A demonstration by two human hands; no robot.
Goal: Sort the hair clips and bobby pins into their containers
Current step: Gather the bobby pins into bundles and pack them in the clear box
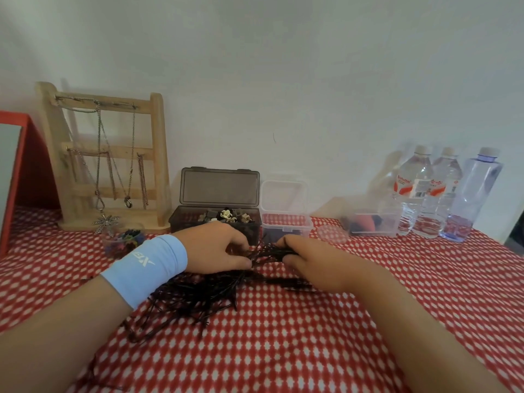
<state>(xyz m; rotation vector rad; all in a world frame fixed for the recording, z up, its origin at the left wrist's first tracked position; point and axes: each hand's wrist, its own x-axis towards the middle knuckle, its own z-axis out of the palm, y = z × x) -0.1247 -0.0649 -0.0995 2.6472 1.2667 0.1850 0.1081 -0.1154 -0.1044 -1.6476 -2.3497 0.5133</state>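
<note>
Dotted red cloth [283, 350], wiry black bobby pins [192, 299]

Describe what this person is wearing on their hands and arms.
A light blue stretchy wristband with a white logo sits on the wrist of the left hand. The right hand and both forearms are otherwise bare: no gloves, sleeves or watch.

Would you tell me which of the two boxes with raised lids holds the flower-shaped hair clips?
The smoky grey box, left of the pair, behind the left hand; hair clips fill it. The clear box beside it shows only dark contents.
</note>
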